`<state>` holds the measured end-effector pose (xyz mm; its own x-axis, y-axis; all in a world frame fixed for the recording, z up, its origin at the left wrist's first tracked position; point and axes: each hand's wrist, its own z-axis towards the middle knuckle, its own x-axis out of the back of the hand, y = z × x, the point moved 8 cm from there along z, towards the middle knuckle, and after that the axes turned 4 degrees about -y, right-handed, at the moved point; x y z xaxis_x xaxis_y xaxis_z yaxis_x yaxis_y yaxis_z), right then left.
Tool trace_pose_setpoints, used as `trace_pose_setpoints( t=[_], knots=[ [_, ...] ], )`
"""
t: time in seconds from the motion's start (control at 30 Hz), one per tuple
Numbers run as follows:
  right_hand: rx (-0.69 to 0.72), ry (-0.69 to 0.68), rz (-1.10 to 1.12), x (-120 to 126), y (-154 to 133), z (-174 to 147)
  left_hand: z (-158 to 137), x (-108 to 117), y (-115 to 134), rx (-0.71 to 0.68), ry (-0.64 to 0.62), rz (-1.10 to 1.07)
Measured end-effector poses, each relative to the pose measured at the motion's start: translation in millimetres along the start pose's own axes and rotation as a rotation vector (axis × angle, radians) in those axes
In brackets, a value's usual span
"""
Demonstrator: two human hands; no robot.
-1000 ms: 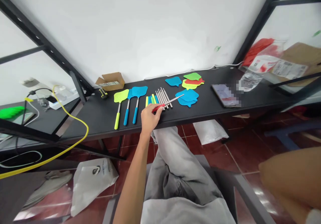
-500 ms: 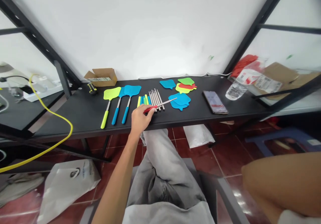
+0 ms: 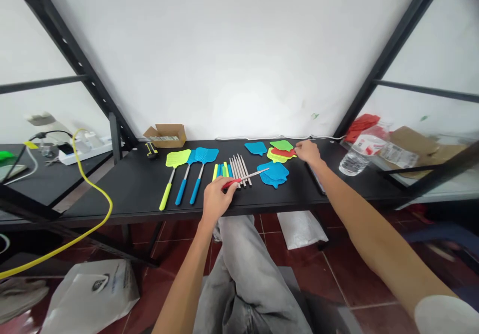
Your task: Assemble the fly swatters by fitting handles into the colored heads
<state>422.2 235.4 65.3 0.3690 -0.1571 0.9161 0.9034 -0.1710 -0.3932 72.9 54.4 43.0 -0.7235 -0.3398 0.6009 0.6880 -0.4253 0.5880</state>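
Observation:
My left hand (image 3: 217, 197) is closed around the red handle (image 3: 231, 183) of a fly swatter, whose bare metal rod (image 3: 256, 173) points right. Farther right, my right hand (image 3: 308, 152) has its fingers pinched at the edge of a red fly swatter head (image 3: 283, 152). That head lies on a yellow-green one (image 3: 275, 158), partly under a green one (image 3: 281, 145). Blue heads (image 3: 273, 172) lie nearer to me, with another blue head (image 3: 256, 148) behind. Loose metal rods (image 3: 239, 169) and coloured handles (image 3: 220, 170) lie beside my left hand.
Complete swatters, one yellow-green (image 3: 177, 159) and two blue (image 3: 207, 155), lie on the left of the black table (image 3: 123, 189). Behind them are a cardboard box (image 3: 170, 134) and a tape measure (image 3: 151, 150). A phone (image 3: 315, 178) lies under my right forearm, near a water bottle (image 3: 359, 155).
My right hand has come in from the right and reached the red swatter head. My left hand still holds the red handle with its rod. The view has tilted up slightly.

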Motion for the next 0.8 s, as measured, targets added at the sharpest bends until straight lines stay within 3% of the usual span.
trace_pose_setpoints(
  t=[0.13, 0.3, 0.47, 0.63, 0.73, 0.8],
  knots=[
    [-0.069, -0.085, -0.083, -33, 11, 14, 0, -1, 0, 0.017, -0.023, -0.003],
    [-0.052, -0.093, -0.028, -35, 6, 23, -1, -1, 1, 0.02, -0.029, -0.017],
    [-0.197, -0.211, 0.368, -34, 11, 20, 0, 0, 0, 0.027, -0.02, 0.001],
    [-0.189, -0.434, 0.64, -24, 9, -7, 0, 0, 0, 0.013, -0.016, -0.009],
    [-0.166, -0.658, 1.149, -31, -9, -48, 0, 1, 0, 0.008, -0.001, -0.019],
    [-0.169, -0.678, 1.41, -37, -20, -78, -1, 2, 0, 0.006, 0.01, -0.021]
  ],
)
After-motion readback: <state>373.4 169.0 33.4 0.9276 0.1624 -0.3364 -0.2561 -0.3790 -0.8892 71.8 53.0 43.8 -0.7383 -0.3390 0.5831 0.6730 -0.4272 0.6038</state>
